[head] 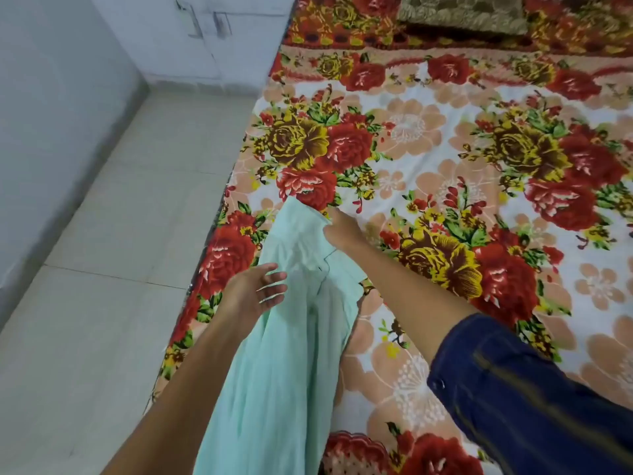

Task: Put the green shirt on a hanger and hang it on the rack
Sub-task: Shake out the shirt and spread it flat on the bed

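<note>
Our right hand (342, 231) grips the one pale green cotton shirt (291, 337) near its top; our left hand (257, 289), fingers loosely spread, touches its side. Shirt lies along the flower-print bedspread (445, 159), at its 9 o'clock edge; bare tiled floor (120, 234) beyond.

Home bedroom: floral-blanketed bed (445, 159)
</note>
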